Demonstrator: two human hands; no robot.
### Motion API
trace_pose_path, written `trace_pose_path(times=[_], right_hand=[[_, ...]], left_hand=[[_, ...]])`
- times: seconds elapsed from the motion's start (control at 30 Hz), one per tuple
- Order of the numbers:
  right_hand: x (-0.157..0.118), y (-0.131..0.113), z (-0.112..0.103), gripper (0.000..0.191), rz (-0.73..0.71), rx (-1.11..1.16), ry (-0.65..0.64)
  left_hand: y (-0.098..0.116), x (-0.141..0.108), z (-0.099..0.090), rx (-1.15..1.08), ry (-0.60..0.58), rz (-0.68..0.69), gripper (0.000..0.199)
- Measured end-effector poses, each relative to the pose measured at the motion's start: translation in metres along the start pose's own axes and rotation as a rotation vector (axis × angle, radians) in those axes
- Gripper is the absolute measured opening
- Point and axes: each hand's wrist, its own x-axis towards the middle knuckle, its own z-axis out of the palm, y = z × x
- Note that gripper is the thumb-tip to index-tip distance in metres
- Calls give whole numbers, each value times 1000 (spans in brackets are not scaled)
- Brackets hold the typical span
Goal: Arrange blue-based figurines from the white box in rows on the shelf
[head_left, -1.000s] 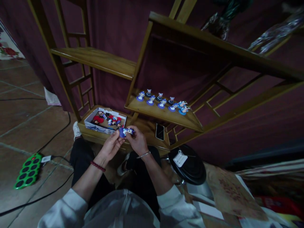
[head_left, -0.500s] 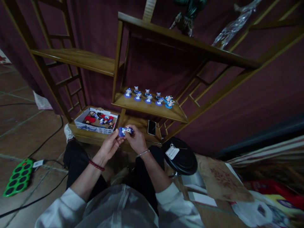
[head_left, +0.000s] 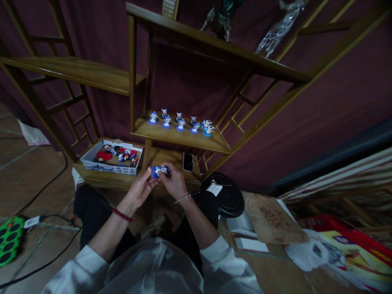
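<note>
Your left hand (head_left: 140, 190) and right hand (head_left: 175, 181) meet on one small purple-and-white figurine (head_left: 159, 171), held on its side in front of the lower shelf (head_left: 105, 176); the left fingers are closed on its purple base end, and the right fingers are closed around the other end, with the thumb lying on its front

Just beyond your left hand, the open box (head_left: 110, 169) sits on that lower shelf with a jumble of small figurines and red pieces (head_left: 104, 155) inside, and a phone (head_left: 188, 162) lies on the same shelf, to the right of your hands

On the raised shelf (head_left: 180, 138) above, four purple-and-white figurines (head_left: 180, 125) stand in a front row, three dark-based ones (head_left: 179, 117) stand behind them, and blue-based ones (head_left: 207, 130) are at the right end

You have a red bead bracelet (head_left: 122, 215) on your left wrist and a silver bangle (head_left: 182, 199) on your right
</note>
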Motion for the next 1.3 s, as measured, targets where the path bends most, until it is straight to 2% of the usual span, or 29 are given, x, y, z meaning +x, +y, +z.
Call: trace_pose_path(times=[0.6, 1.0, 1.3], right_hand=[[7, 15, -5, 19, 72, 9, 2], [21, 16, 9, 21, 27, 16, 27], [28, 11, 13, 21, -8, -32, 14]], left_hand=[[-3, 15, 6, 72, 29, -57, 18], [15, 19, 6, 82, 68, -12, 9], [24, 21, 5, 116, 82, -1, 9]])
